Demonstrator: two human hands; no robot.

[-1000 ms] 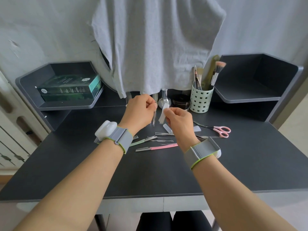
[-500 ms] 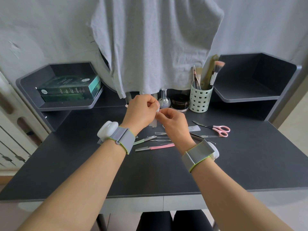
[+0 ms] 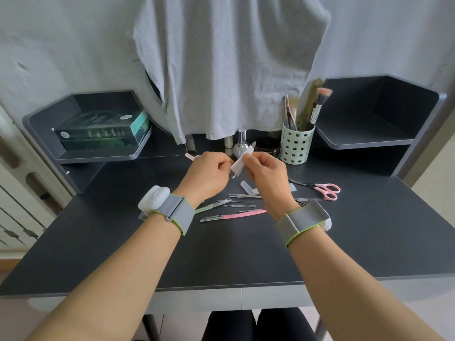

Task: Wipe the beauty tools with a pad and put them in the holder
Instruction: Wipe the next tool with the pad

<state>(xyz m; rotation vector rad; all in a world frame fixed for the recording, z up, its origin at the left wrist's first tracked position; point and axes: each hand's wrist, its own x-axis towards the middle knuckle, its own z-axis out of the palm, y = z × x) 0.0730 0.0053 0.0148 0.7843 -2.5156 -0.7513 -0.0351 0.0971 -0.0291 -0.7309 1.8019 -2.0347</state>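
Observation:
Above the desk's middle, my left hand [image 3: 209, 175] pinches a small metal tool [image 3: 233, 176], of which only the lower tip shows. My right hand [image 3: 264, 173] pinches a white pad [image 3: 242, 161] folded around that tool. On the desk below lie a pink razor [image 3: 236, 215], a green-handled razor [image 3: 211, 206], thin metal tools [image 3: 238, 206], tweezers [image 3: 243, 196] and pink scissors [image 3: 322, 189]. The pale green perforated holder [image 3: 296, 146] stands at the back right with brushes in it.
A grey cloth [image 3: 229, 70] hangs over the back of the dark desk [image 3: 246, 254]. A glass bottle [image 3: 240, 146] and a dark jar [image 3: 268, 147] stand behind my hands. Green boxes [image 3: 103, 131] fill the left shelf. Clear plastic caps [image 3: 246, 186] lie near the tools.
My hands came together, and the pad went from hanging free beside the tool to being wrapped around it. Both hands rose slightly away from the desk.

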